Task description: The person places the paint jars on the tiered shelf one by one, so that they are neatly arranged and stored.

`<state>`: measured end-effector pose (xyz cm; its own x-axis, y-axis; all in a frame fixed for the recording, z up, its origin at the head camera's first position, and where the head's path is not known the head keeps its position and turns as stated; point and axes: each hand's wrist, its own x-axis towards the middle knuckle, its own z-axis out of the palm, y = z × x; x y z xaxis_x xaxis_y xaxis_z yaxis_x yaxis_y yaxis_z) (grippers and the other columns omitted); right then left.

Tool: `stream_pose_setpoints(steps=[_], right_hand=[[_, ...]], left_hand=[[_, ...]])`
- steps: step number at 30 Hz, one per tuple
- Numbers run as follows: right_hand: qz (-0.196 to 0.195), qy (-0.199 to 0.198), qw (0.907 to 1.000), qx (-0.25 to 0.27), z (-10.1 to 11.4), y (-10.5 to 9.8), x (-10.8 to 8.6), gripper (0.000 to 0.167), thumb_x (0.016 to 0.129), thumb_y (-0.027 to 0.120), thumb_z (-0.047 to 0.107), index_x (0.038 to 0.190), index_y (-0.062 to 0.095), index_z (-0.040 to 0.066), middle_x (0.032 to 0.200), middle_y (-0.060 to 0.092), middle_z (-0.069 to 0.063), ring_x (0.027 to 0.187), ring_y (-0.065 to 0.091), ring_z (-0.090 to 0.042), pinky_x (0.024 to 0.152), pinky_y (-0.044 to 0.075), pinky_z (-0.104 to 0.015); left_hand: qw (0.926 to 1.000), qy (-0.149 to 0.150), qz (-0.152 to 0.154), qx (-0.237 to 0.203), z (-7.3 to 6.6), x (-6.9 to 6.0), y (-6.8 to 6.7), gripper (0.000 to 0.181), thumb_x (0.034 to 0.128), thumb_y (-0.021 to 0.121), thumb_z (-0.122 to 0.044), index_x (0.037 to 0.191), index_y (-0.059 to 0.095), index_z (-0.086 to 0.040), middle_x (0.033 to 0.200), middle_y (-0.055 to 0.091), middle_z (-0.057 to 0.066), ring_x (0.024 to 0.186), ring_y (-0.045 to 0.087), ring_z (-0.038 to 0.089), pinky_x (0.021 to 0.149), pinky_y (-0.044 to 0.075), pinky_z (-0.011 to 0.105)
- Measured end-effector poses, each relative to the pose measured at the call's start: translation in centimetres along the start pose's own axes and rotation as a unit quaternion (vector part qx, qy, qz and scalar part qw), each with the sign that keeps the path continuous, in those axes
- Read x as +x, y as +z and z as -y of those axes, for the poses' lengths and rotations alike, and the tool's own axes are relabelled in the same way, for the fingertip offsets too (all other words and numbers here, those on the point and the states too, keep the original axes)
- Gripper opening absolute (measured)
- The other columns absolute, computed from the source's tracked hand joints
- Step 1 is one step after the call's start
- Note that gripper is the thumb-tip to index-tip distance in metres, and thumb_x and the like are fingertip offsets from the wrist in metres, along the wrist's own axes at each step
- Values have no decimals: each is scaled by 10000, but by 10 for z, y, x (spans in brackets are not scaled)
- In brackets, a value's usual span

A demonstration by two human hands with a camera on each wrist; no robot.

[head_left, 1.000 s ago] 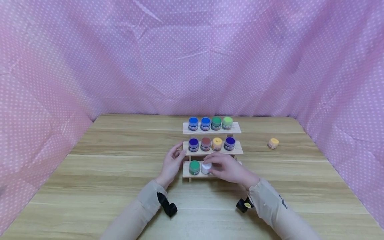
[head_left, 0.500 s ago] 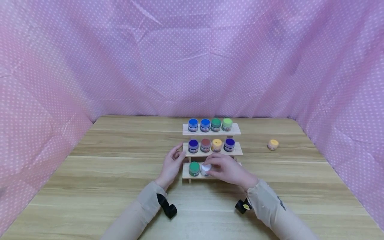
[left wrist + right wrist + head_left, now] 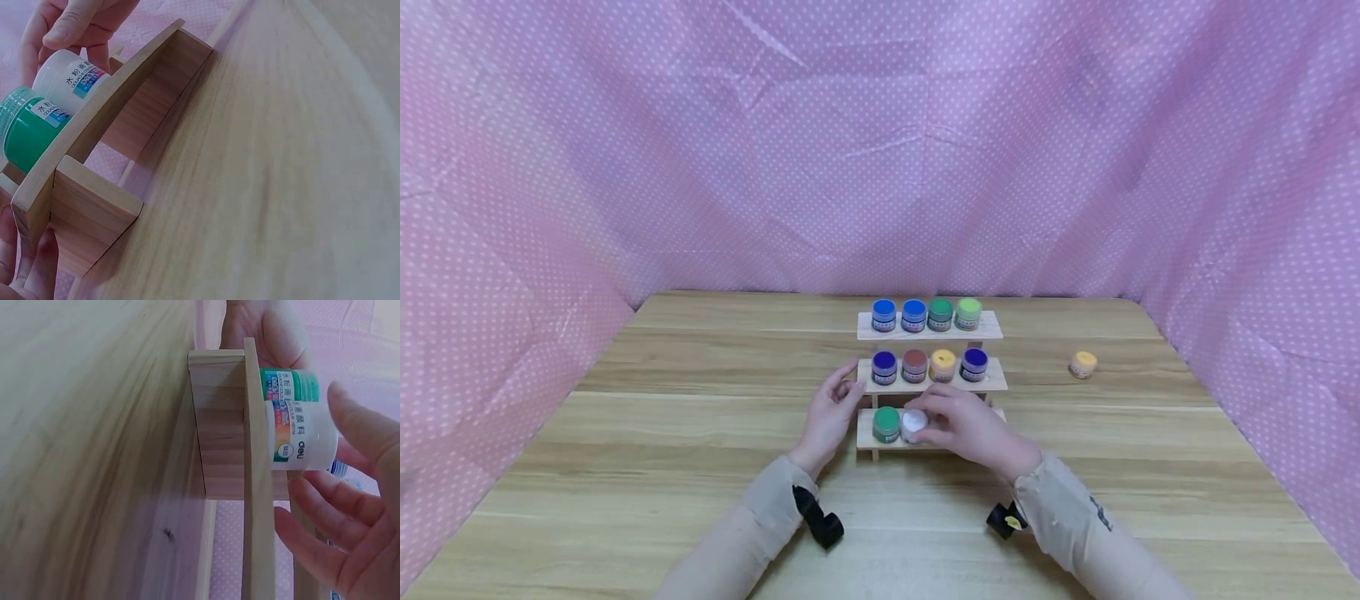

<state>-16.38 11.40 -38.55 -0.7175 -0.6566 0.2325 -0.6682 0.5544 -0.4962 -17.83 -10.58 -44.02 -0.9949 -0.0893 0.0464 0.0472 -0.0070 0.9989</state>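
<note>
A small three-tier wooden display rack (image 3: 992, 417) stands on the table, with paint jars on every shelf. At its left end, my left hand (image 3: 831, 412) holds the rack by the side, thumb and fingers at the shelf edge. On the bottom shelf a green paint jar (image 3: 886, 423) and a white paint jar (image 3: 914, 424) stand upright, side by side. My right hand (image 3: 966, 425) is around the white jar from the right. In the right wrist view its thumb and fingers (image 3: 325, 500) stand slightly apart from the white jar (image 3: 303, 436), whose label faces front.
Two blue, a green and a light green jar (image 3: 968, 314) line the top shelf. The middle one bears two purple jars, a brown jar (image 3: 914, 366) and an orange-yellow jar (image 3: 942, 365). Another orange-yellow jar (image 3: 1082, 364) sits alone on the table to the right. Pink dotted cloth (image 3: 880, 167) hangs behind.
My right hand's fingers have loosened around the white jar, so more of its lid shows. The left hand has stayed at the rack's end. The view has tilted slightly.
</note>
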Motion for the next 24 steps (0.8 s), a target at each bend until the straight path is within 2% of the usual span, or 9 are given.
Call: stream_pose_setpoints(steps=[6,12,18,24], right_hand=[[-63,-179,9998,64,-3,-1,-1,419,824,727,266,1199,647,96,1136,630,-4,975,605,-116,840,535,-303],[-45,-488,9987,126,-5,-1,-1,369,820,736,225,1171,663,136,1142,631,1,1015,604,-132,878,521,-318],[111,-468,9988,75,-2,-1,-1,326,841,719,206,1159,674,146,1168,614,-2,1057,588,-146,929,498,-348],[67,-564,9984,-72,-3,1,-2,262,846,713,172,1105,700,137,1135,619,-1,1026,588,-137,912,502,-328]], left_hand=[[10000,5,-23,21,-1,0,1,452,944,566,-104,1385,466,-80,839,573,-31,771,501,99,615,379,159],[10000,-9,-15,9,-1,-1,0,452,947,563,-105,1387,463,-84,855,579,-27,804,515,104,648,400,154],[10000,-28,-5,-12,-1,-1,0,453,947,562,-107,1388,463,-87,851,576,-27,805,514,122,642,394,158],[10000,51,-20,5,-1,-2,1,452,946,560,-98,1386,461,-67,834,579,-32,787,512,105,643,389,160]])
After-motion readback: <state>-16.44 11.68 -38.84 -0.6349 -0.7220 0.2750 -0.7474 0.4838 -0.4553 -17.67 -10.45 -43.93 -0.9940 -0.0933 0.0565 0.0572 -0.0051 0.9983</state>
